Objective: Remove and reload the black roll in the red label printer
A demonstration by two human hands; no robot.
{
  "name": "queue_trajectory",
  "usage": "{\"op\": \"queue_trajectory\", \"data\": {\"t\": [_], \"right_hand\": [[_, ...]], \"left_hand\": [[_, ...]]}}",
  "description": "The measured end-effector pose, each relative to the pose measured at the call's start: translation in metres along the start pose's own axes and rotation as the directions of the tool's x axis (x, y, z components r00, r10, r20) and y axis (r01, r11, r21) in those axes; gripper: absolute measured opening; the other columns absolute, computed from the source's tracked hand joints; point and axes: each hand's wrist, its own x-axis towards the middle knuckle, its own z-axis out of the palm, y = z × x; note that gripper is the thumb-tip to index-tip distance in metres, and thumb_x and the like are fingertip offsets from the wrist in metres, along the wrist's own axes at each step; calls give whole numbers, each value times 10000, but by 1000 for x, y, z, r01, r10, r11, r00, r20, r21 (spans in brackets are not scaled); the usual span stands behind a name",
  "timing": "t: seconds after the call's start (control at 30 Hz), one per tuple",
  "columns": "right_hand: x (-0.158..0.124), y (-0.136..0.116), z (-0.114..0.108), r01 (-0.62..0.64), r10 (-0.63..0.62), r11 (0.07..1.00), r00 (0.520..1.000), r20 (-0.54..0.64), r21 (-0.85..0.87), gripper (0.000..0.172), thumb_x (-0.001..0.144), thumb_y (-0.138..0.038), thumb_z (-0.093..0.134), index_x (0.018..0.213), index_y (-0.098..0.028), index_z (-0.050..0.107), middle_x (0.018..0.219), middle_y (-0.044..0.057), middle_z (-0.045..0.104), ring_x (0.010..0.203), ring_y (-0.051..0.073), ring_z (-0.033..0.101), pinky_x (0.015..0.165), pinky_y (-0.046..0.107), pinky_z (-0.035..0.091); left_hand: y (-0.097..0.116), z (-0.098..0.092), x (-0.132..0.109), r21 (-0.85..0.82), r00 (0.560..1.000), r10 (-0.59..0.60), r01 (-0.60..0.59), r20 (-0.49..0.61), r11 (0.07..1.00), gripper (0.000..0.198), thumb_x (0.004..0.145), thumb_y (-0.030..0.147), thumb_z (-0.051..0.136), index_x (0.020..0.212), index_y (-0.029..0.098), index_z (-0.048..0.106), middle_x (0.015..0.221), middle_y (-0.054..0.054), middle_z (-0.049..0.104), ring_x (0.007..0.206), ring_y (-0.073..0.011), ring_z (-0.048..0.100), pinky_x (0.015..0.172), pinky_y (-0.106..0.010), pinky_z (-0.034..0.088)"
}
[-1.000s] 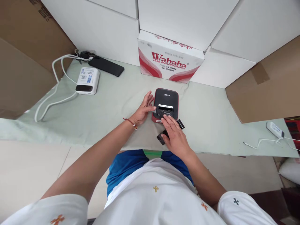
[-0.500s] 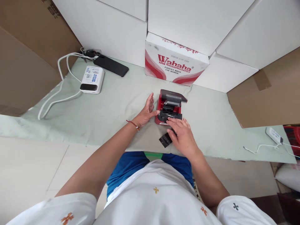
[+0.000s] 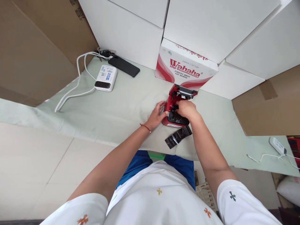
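A small red and black label printer stands on the table with its lid raised. My left hand grips the printer's left side, thumb at the front corner and fingers behind. Inside the compartment is my right hand, its fingers curled down and partly hidden; what they grip there cannot be made out. In front of the printer lies a strip of shiny black labels, bent and running up to its front edge.
A Wahaha carton stands close behind the printer, against white boxes. To the left are a white device with a cable and a black phone. Brown cartons flank the table; another white device lies far right.
The printer's lid has swung up further. My right hand has moved from the front edge into the compartment, uncovering the black strip. The view has shifted left.
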Motion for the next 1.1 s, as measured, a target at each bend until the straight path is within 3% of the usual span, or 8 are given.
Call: {"op": "queue_trajectory", "data": {"t": [0.1,0.23,0.33,0.47,0.6,0.7,1.0,1.1], "right_hand": [[-11,5,0,-12,13,1000,998,-57,21,325,956,-251,653,1257,-243,773,1263,135,792,1161,330,728,895,379,543],[-39,30,4,-72,115,978,969,-217,195,329,997,-214,521,1210,-269,766,1190,72,810,1119,287,731,931,375,534],[-46,43,7,5,69,969,956,-287,248,330,992,-220,541,1243,-253,752,1268,57,788,1159,265,717,984,361,522],[-30,36,11,63,-31,988,976,-216,140,388,991,-260,593,1357,-249,723,1371,83,751,1219,293,702,994,373,528],[-13,18,8,17,-15,1000,992,-126,18,455,974,-277,645,1427,-250,691,1467,128,695,1249,328,694,959,390,549],[-8,9,5,-24,19,998,996,-92,-60,405,975,-274,651,1368,-209,727,1403,174,719,1228,347,706,946,405,556],[-16,8,11,-40,32,998,985,-168,-44,373,989,-275,609,1327,-160,717,1400,192,715,1182,344,725,908,394,569],[-13,10,11,6,-17,998,987,-158,-66,404,985,-259,623,1382,-209,682,1349,157,753,1177,342,730,919,402,567]], "left_hand": [[-1,0,0,-11,1000,5,-5,-19,1000,888,900,671,677,1575,203,339,1736,-230,359,1663,-322,334,1388,-544,247],[-3,-1,0,-7,1000,2,-2,-16,1000,858,901,661,675,1568,218,368,1732,-211,376,1651,-322,358,1382,-548,263],[-3,-1,1,-20,1000,16,-16,-14,1000,806,897,635,688,1531,216,418,1712,-200,411,1634,-324,387,1379,-546,272],[-1,-2,0,-7,998,39,-39,-44,999,676,904,581,684,1434,198,513,1620,-186,512,1570,-318,473,1369,-543,291],[0,-2,-1,7,998,29,-28,-64,1000,603,899,555,685,1369,198,563,1560,-171,552,1505,-310,536,1348,-535,330],[0,-2,-1,21,998,24,-23,-65,1000,585,907,552,681,1368,209,574,1559,-155,553,1490,-296,547,1344,-522,336],[-3,-2,0,-2,997,38,-38,-64,999,563,897,540,690,1347,218,586,1527,-141,570,1472,-290,557,1330,-512,359],[-3,-2,0,13,997,40,-39,-68,999,576,896,557,681,1345,208,589,1520,-155,571,1465,-304,564,1326,-528,361]]}}
